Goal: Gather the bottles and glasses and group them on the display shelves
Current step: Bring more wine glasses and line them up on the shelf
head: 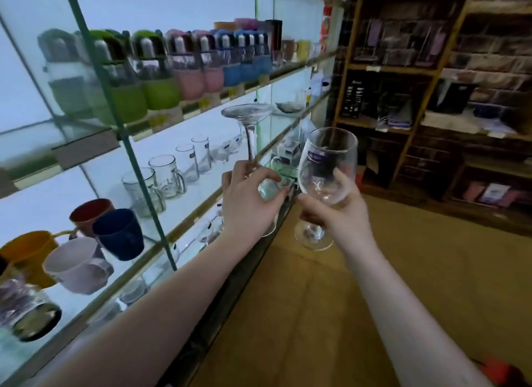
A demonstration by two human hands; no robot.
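Two wine glasses are held at the shelf front; the inverted wine glass (250, 133) is gripped by its bowl in the left hand (250, 202), foot uppermost, just off the middle shelf (207, 185); the upright wine glass (328, 162) is clasped at bowl and stem by the right hand (336, 211), clear of the shelves; placement seems in hand; righting the inverted one and setting both near the glass mugs (167, 176) is probably called for.

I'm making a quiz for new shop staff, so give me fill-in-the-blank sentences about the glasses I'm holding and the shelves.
The right hand grips a labelled wine glass held ___.
The left hand grips a second wine glass, foot pointing ___.
The sleeved bottles stand on the shelf ___ the glass mugs.
Answers: upright; up; above.
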